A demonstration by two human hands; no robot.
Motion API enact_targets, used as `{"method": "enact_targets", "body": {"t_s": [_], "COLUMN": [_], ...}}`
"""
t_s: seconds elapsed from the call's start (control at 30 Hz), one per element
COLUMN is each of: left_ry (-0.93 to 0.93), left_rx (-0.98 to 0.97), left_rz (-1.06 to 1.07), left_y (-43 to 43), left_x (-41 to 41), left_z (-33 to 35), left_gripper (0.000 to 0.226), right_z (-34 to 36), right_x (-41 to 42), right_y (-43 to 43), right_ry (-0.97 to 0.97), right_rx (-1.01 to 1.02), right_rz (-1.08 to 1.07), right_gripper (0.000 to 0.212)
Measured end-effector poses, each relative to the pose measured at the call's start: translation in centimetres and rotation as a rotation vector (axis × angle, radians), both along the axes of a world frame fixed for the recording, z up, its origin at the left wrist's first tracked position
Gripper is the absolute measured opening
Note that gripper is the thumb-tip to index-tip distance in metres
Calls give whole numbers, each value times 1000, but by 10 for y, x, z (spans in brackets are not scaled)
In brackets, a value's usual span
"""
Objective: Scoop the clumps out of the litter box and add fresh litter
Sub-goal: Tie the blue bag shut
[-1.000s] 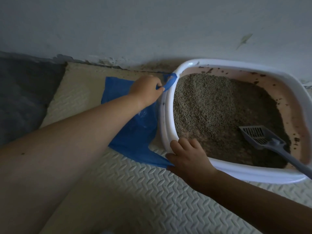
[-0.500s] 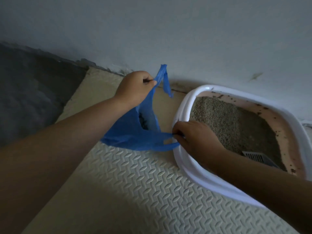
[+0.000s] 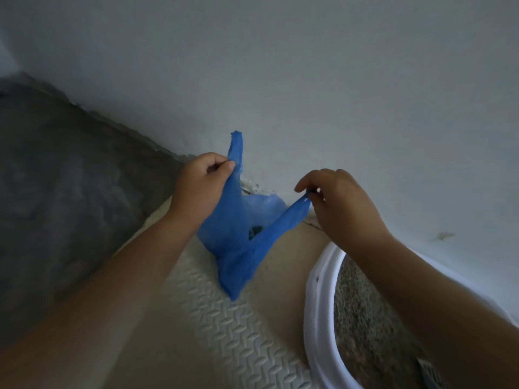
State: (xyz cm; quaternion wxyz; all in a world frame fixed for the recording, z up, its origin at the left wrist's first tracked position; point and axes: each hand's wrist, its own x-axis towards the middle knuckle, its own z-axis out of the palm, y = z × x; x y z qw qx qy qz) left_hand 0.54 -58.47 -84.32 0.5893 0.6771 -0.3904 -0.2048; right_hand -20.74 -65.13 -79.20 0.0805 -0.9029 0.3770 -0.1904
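A blue plastic bag (image 3: 237,248) hangs in the air above the mat, with dark clumps showing through its open mouth. My left hand (image 3: 200,183) pinches the bag's left handle, which sticks up past my fingers. My right hand (image 3: 341,203) pinches the right handle, pulled taut. The white litter box (image 3: 318,304) sits at the lower right, filled with grey-brown litter (image 3: 362,318). A corner of the grey scoop (image 3: 428,374) shows at the bottom edge; my right forearm hides most of the box.
A cream embossed floor mat (image 3: 230,332) lies under the bag and box. Bare grey floor (image 3: 64,192) spreads to the left. A pale wall (image 3: 280,80) stands close behind, with chipped plaster along its base.
Both hands have lifted the bag off the mat and raised it by its handles. My right hand left the box rim and took the right handle. The view tilted upward.
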Motion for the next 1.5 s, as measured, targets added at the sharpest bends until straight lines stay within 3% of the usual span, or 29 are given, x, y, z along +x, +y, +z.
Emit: {"method": "enact_targets", "body": {"t_s": [0.13,0.27,0.47,0.63,0.8,1.1,1.27,1.5], "left_ry": [-6,12,48,40,59,27,7,-68], "left_rx": [-39,71,108,108,-30,-165,-170,-217], "left_rz": [54,38,24,-58,93,195,252,247], "left_y": [24,55,81,81,71,66,73,71], "left_x": [7,11,5,0,-9,-21,-12,-12], "left_z": [13,-1,-13,-14,1,10,11,17], "left_gripper": [15,16,21,22,10,9,12,13], "right_z": [1,-4,5,13,20,34,42,49], "right_x": [3,5,5,10,16,22,16,18], "right_y": [-1,5,9,15,19,28,28,28], "right_ry": [-122,-117,-234,-373,-487,-632,-711,-698], "right_rx": [-54,-36,125,185,331,223,239,201], "right_rz": [-62,14,-6,-36,-119,-34,-100,-109], "right_gripper": [21,21,17,31,36,22,20,18]}}
